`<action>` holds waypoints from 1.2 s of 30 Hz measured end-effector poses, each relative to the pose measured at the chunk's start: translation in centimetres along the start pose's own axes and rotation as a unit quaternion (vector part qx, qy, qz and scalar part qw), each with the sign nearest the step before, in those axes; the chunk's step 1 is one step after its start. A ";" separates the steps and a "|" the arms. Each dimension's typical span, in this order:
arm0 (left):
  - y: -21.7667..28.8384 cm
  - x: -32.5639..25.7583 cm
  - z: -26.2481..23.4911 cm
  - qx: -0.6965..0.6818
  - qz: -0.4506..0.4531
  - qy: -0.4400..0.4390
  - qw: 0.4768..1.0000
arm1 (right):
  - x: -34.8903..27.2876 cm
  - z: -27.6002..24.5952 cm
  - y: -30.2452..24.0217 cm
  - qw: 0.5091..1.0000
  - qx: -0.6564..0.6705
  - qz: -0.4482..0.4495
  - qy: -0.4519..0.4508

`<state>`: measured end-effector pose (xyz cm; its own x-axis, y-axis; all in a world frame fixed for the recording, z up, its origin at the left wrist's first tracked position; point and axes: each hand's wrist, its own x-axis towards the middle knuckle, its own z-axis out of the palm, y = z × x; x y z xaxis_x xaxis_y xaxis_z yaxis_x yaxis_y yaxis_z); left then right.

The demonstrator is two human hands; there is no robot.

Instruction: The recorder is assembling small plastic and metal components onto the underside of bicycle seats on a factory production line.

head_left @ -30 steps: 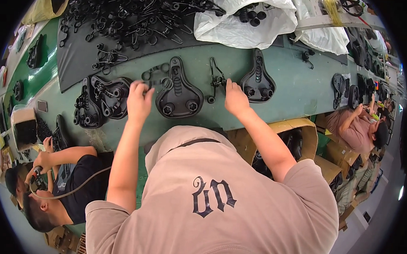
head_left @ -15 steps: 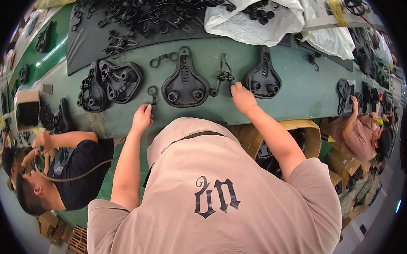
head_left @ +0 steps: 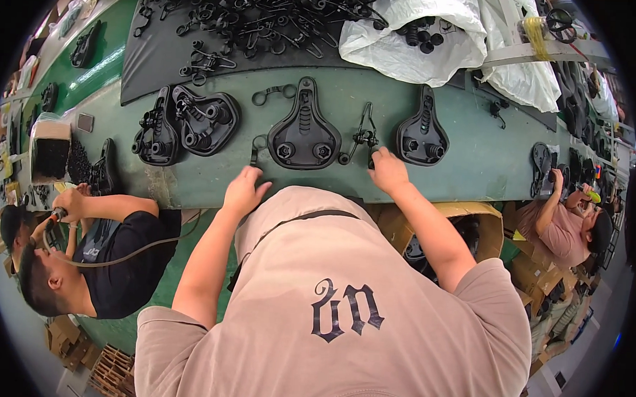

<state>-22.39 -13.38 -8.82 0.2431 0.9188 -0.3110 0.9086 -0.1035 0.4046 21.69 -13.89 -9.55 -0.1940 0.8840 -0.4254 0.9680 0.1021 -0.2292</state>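
Note:
My left hand (head_left: 245, 190) is at the table's near edge, thumb apart from the fingers. Its fingertips reach the lower end of a black ring-ended clamp part (head_left: 259, 145); whether they touch it is hard to see. Just right of that part, a black bicycle saddle (head_left: 305, 136) lies underside up. My right hand (head_left: 389, 170) has its fingers closed at a small dark piece (head_left: 371, 160), mostly hidden by them. Beyond it lies a black wire-and-clamp assembly (head_left: 364, 136). Another upturned saddle (head_left: 424, 136) is to its right. A second ring-ended part (head_left: 274, 93) lies beyond the left hand.
More saddles with clamps fitted (head_left: 207, 121) lie at the left. A heap of black clamp parts (head_left: 261, 21) fills the far side, beside a white sack (head_left: 407, 54) of dark pieces. A cardboard box (head_left: 489, 225) stands below the near edge. A co-worker (head_left: 113, 261) works at the left.
My left hand has let go of the ring-ended part, which now lies beside the middle saddle, and its thumb has spread. My right hand stays by the wire assembly. The whole view has shifted slightly.

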 end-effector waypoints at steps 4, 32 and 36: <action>-1.5 1.7 -0.3 0.039 0.147 0.099 0.983 | 1.0 -0.6 -1.9 0.973 0.137 0.131 0.134; 6.3 8.0 -5.4 -0.144 0.177 -0.076 0.971 | 16.2 -11.7 -8.7 0.571 0.769 0.244 -0.150; 6.3 8.5 -5.7 -0.207 0.127 -0.109 0.964 | 17.5 -14.0 -10.6 0.794 0.550 0.225 -0.128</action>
<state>-16.55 -4.03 -4.07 0.5460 0.7773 -0.3125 0.6090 -0.1120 0.7852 10.22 6.89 -2.33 -0.0302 0.5823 -0.8124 0.2519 -0.7821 -0.5700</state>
